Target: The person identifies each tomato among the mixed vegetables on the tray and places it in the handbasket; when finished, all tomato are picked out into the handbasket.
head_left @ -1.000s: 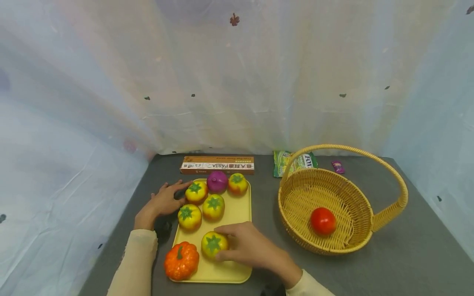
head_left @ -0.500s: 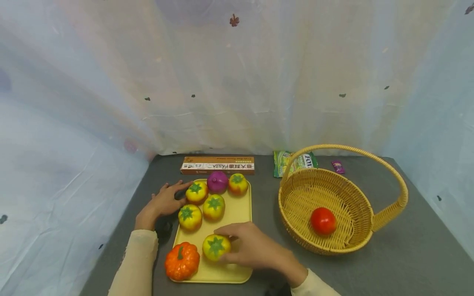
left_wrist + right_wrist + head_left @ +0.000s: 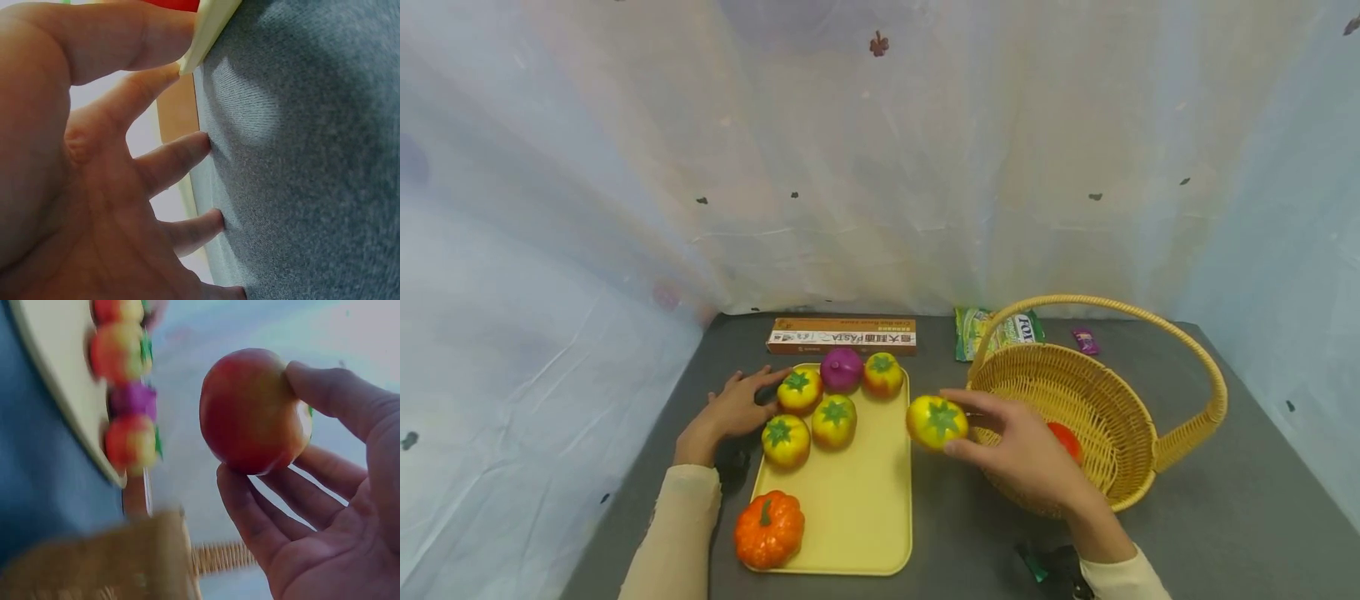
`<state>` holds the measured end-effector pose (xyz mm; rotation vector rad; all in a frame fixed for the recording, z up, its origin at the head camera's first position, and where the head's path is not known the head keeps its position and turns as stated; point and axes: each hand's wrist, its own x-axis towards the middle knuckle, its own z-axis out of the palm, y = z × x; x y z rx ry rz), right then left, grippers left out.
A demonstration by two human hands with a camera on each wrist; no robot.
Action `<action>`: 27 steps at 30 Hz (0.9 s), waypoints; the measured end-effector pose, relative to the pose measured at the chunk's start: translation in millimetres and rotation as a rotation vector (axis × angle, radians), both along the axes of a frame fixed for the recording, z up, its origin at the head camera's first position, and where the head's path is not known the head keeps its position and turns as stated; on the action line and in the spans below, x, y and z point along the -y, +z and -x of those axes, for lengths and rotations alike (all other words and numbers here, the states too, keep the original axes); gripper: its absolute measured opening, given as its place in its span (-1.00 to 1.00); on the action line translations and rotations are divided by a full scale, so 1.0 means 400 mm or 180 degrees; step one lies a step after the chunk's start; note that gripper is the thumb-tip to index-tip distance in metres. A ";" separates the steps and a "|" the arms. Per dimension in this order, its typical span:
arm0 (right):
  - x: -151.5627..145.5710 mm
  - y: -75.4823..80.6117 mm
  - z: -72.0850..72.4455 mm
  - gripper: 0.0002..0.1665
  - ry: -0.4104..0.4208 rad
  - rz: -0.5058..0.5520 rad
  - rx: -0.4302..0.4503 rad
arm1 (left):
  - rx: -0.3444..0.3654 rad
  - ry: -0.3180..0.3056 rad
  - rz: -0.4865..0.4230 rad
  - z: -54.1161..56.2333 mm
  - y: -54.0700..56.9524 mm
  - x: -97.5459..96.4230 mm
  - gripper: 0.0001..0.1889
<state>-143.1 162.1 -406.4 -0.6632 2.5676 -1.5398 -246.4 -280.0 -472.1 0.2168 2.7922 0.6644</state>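
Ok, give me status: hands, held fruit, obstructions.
Right hand gripping yellow-and-red fruit, held aloft. Left hand touching tray. Basket handle arches up, possible snag.

I'm in a sheeted-off booth: pale, creased, dark-speckled sheeting (image 3: 970, 150) ahead and on both sides of my flat, dark-grey, fabric-textured worktop (image 3: 1232, 525). Kind of building: can't tell.
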 end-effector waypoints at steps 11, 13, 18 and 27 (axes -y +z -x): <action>-0.109 0.001 0.025 -0.31 -0.0955 -0.0378 -0.0193 | -0.0012 0.0010 -0.0012 0.001 -0.002 0.000 -0.30; -0.114 0.003 0.027 -0.30 -0.1085 -0.0509 -0.0193 | -0.0005 0.0016 -0.0022 0.001 -0.002 -0.001 -0.30; -0.118 -0.005 0.034 -0.28 -0.1238 -0.0913 -0.0194 | 0.0018 0.0001 -0.0065 -0.003 0.004 -0.001 -0.30; -0.128 -0.018 0.044 -0.29 -0.1204 -0.1267 -0.0127 | 0.0017 -0.0025 -0.0074 -0.005 0.005 -0.002 -0.31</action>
